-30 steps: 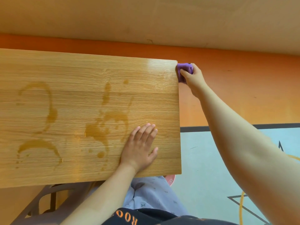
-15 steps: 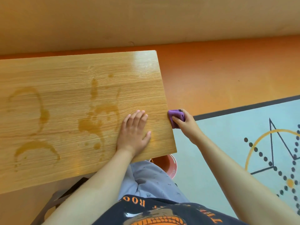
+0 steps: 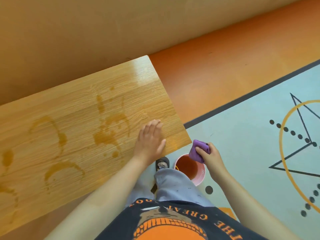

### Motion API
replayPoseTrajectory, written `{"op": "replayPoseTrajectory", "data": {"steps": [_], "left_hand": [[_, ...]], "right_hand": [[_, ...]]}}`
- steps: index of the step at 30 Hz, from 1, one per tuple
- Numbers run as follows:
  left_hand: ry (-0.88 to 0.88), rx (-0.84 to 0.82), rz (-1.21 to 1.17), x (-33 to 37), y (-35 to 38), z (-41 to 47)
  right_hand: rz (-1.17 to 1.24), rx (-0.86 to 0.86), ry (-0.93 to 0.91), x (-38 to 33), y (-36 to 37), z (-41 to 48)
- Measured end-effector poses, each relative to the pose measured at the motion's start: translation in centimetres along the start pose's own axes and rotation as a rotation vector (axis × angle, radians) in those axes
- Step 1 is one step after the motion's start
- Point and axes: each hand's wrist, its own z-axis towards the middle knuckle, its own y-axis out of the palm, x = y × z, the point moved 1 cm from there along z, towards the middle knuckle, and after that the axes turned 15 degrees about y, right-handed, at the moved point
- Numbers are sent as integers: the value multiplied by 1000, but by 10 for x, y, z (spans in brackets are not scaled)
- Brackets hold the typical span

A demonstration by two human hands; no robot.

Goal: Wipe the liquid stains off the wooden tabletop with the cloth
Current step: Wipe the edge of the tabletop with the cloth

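Since earlier, my right hand (image 3: pixel 210 156) slid down the edge, now pinching the folded purple cloth (image 3: pixel 197 150) off the corner of the light wooden tabletop (image 3: pixel 78 94), over the round pink basin (image 3: pixel 202 171), probably to wring. My left hand (image 3: pixel 149 141) lies flat, bracing. Brown liquid stains (image 3: pixel 110 130) unwiped.

My right hand (image 3: pixel 210 157) has brought the purple cloth (image 3: pixel 199 150) back along the right edge of the tabletop (image 3: pixel 78 118). A second ago it was at the far corner, then halfway down the edge. Now it is off the wood, just past the near corner, gripping the bunched cloth over a pink basin (image 3: pixel 200 177) of brown liquid. My view has swung down and right, bringing the basin and my slipper (image 3: pixel 162 164) into sight.
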Motion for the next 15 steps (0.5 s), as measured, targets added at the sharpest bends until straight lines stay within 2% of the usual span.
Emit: {"op": "replayPoseTrajectory", "data": {"steps": [2, 7, 10, 15], "left_hand": [[120, -35, -3, 9, 1, -19], [280, -101, -71, -8, 9, -65], [401, -165, -94, -30, 5, -79], [477, -261, -172, -44, -6, -78]], "right_hand": [[121, 42, 67, 8, 12, -6], [437, 73, 121, 8, 51, -20], [506, 207, 145, 17, 78, -30], [561, 254, 150, 29, 139, -62]]}}
